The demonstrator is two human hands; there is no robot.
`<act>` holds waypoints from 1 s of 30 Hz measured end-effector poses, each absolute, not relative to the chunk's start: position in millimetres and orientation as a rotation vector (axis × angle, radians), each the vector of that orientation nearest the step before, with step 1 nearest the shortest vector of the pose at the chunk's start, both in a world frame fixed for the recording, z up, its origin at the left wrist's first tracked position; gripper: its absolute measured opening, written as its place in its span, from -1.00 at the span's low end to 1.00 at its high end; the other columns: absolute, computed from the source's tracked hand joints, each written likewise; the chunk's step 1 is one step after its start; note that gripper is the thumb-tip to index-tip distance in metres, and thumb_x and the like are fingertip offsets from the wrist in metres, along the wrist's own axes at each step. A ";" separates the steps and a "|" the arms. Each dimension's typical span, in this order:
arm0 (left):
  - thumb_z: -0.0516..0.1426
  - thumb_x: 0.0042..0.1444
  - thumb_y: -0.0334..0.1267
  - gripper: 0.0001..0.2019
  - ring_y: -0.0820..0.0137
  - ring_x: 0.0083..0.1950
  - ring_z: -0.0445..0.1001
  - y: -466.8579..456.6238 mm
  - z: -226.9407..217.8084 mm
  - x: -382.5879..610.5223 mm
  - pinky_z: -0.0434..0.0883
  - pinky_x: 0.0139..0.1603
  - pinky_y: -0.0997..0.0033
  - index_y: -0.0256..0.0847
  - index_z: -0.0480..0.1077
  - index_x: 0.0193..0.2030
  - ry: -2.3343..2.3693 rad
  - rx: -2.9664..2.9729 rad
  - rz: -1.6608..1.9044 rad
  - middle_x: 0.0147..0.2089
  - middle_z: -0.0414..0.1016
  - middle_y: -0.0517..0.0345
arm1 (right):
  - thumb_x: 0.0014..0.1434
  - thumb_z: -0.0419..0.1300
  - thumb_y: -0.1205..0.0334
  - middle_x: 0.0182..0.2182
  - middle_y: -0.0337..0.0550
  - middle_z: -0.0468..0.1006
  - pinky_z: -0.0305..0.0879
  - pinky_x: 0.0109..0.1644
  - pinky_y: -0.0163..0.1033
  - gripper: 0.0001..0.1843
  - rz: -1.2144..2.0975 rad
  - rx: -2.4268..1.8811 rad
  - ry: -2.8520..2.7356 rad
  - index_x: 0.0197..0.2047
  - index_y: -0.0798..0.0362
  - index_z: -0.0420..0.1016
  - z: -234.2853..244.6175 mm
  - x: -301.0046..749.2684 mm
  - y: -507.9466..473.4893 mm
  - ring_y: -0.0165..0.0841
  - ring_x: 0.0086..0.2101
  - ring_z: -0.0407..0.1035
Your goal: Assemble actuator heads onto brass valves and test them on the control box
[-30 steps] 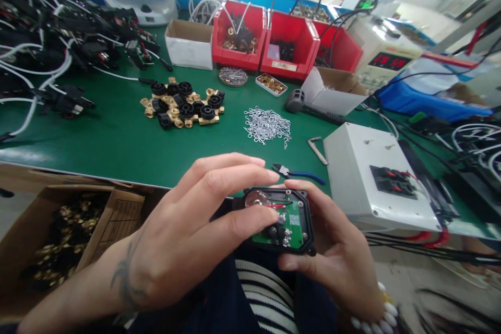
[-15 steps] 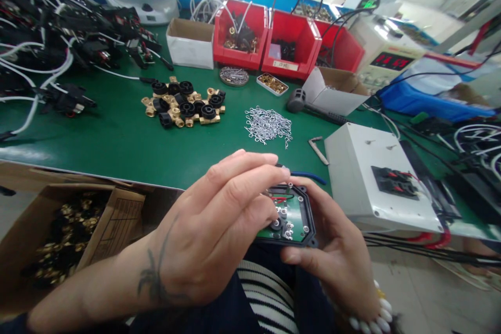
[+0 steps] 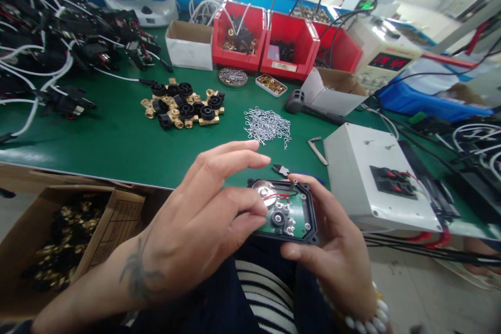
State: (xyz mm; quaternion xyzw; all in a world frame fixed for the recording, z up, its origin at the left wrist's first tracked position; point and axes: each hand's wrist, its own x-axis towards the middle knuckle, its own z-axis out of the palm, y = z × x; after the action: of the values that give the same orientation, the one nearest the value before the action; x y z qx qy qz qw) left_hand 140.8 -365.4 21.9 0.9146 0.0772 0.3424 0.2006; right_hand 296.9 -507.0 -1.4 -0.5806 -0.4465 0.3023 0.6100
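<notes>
My right hand grips a black plastic housing by its right side, thumb below and fingers behind. Inside the housing is a green circuit board with several silver screw heads, a black round part, red and black wires and a shiny round metal disc. My left hand hovers over the housing's left part. Its thumb and index finger are pinched at the board, the other fingers stretched out; whatever is in the pinch is hidden. Behind the housing lie pliers with a blue handle.
Silver clip pins are heaped on the green table. Brass fittings with black knobs lie left of them. A grey metal box stands right, red bins behind. A cardboard box holds brass parts at lower left.
My left hand has drawn back to the left and its outer fingers have lifted, baring more of the board, the metal disc and the pliers' tip. My right hand keeps its hold on the housing.
</notes>
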 end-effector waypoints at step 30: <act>0.09 0.21 -0.14 -0.69 -0.14 0.19 0.34 -226.8 -62.0 141.1 0.31 0.21 -0.19 -0.22 0.35 0.04 1.593 2.388 0.731 0.07 0.41 -0.25 | 0.19 0.29 0.07 -0.01 0.13 0.54 0.46 0.01 0.10 -0.34 0.546 -1.933 -1.009 0.29 0.13 0.31 -54.6 310.8 -456.3 -0.29 -0.38 0.45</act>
State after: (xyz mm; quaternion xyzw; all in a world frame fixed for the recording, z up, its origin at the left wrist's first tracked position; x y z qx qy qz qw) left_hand 141.1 -226.8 -62.0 0.8029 0.5357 0.2457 0.0895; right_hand 310.8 -456.3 -54.6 -0.7755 -0.4048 0.2192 0.4320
